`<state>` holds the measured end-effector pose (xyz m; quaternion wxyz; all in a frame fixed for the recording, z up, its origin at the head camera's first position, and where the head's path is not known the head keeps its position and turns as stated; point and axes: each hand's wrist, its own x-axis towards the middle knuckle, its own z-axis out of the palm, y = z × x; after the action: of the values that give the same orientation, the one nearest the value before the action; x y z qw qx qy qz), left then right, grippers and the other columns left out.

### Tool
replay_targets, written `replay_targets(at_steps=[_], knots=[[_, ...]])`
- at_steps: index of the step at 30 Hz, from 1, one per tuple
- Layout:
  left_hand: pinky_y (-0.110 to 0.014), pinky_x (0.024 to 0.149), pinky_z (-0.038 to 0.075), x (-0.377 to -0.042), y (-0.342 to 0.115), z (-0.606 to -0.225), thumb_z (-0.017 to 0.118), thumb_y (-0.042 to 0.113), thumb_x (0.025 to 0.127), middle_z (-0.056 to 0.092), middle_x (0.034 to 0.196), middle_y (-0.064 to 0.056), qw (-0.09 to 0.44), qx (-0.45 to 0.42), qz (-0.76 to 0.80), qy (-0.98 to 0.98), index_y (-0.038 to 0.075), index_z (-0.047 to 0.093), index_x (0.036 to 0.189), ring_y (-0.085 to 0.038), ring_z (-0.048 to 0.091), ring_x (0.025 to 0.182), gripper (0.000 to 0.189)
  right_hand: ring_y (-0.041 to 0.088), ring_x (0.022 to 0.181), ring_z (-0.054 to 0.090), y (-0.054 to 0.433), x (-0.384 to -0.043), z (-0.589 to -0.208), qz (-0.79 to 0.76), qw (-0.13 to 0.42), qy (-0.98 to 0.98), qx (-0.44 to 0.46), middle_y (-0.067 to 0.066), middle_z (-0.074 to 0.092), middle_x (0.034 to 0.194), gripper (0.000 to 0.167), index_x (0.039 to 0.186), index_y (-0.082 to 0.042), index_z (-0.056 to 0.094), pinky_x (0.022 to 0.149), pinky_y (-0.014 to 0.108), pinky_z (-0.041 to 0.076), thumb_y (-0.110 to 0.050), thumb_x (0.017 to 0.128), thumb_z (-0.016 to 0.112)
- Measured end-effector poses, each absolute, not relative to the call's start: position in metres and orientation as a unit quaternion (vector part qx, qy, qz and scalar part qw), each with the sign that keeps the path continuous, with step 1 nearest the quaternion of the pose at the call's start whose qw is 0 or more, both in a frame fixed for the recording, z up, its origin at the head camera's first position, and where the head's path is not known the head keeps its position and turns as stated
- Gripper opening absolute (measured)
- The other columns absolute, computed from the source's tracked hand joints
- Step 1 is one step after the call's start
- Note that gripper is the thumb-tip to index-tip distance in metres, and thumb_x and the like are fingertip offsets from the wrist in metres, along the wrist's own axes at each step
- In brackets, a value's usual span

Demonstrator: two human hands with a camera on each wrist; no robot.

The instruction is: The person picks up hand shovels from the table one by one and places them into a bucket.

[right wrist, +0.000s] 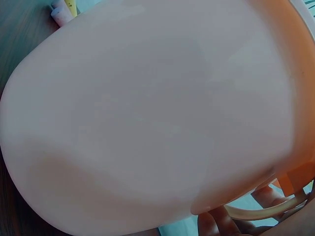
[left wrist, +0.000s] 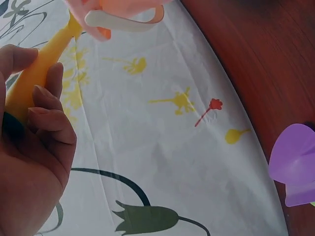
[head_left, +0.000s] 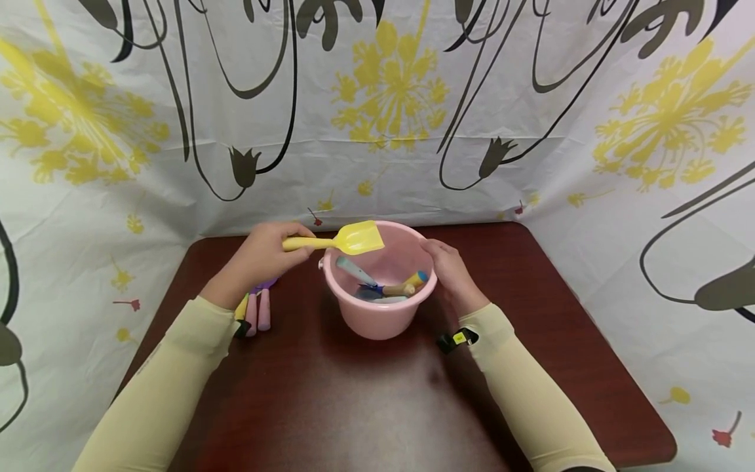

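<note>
Shovel point(head_left: 358, 237): gripped by left hand point(head_left: 262, 255), above bucket point(head_left: 379, 321)
Bucket: right hand point(head_left: 453, 270) holds rim; tools point(head_left: 356, 270) already inside
Table point(head_left: 206, 257), near left edge: pink handles point(head_left: 264, 309), apparently remaining

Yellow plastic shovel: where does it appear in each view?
Head: yellow plastic shovel just left of centre, in the left hand.
Left wrist: upper left, its handle gripped.
Right wrist: not visible.
Shared landmark: pink plastic bucket, central in head, at the top in left wrist, filling most of right wrist.
</note>
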<state>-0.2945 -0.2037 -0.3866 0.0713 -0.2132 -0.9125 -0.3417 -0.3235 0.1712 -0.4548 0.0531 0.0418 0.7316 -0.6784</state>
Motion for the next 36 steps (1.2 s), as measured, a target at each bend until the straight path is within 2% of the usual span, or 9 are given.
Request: replay_targets(at_steps=[3, 9, 20, 30, 36], knots=[[-0.039, 0.063, 0.049, -0.299, -0.198, -0.388, 0.076, 0.017, 0.098, 0.067, 0.086, -0.004, 0.067, -0.227, -0.335, -0.912, 0.017, 0.083, 0.113, -0.023, 0.054, 0.066, 0.017, 0.027, 0.133, 0.063, 0.171, -0.324, -0.455, -0.683, 0.054, 0.727, 0.042, 0.016, 0.064, 0.148, 0.052, 0.148, -0.003, 0.065, 0.112, 0.041, 0.051, -0.041, 0.113, 0.059], [-0.040, 0.075, 0.052, -0.307, -0.188, -0.389, 0.079, 0.023, 0.097, 0.071, 0.093, 0.001, 0.059, -0.258, -0.299, -0.917, 0.017, 0.083, 0.111, -0.022, 0.060, 0.082, 0.016, 0.028, 0.137, 0.062, 0.171, -0.324, -0.455, -0.681, 0.060, 0.728, 0.046, 0.016, 0.063, 0.151, 0.055, 0.151, -0.003, 0.063, 0.115, 0.042, 0.050, -0.043, 0.114, 0.058], [-0.042, 0.083, 0.054, -0.316, -0.165, -0.383, 0.081, 0.026, 0.098, 0.073, 0.100, 0.001, 0.045, -0.292, -0.210, -0.932, 0.015, 0.082, 0.117, -0.023, 0.061, 0.088, 0.023, 0.026, 0.141, 0.057, 0.170, -0.324, -0.454, -0.686, 0.067, 0.722, 0.053, 0.014, 0.059, 0.156, 0.056, 0.155, -0.004, 0.061, 0.119, 0.043, 0.046, -0.041, 0.114, 0.057], [-0.040, 0.078, 0.051, -0.318, -0.144, -0.378, 0.076, 0.026, 0.097, 0.070, 0.096, 0.003, 0.036, -0.313, -0.140, -0.939, 0.017, 0.080, 0.116, -0.022, 0.059, 0.085, 0.022, 0.027, 0.148, 0.051, 0.171, -0.323, -0.455, -0.682, 0.063, 0.728, 0.044, 0.013, 0.054, 0.161, 0.058, 0.159, -0.005, 0.058, 0.125, 0.045, 0.040, -0.042, 0.114, 0.057], [-0.041, 0.080, 0.051, -0.322, -0.138, -0.380, 0.078, 0.025, 0.096, 0.071, 0.103, 0.004, 0.033, -0.328, -0.122, -0.936, 0.019, 0.081, 0.118, -0.022, 0.060, 0.087, 0.022, 0.028, 0.149, 0.050, 0.171, -0.322, -0.455, -0.678, 0.059, 0.732, 0.040, 0.014, 0.055, 0.161, 0.057, 0.158, -0.005, 0.058, 0.126, 0.045, 0.039, -0.042, 0.114, 0.057]])
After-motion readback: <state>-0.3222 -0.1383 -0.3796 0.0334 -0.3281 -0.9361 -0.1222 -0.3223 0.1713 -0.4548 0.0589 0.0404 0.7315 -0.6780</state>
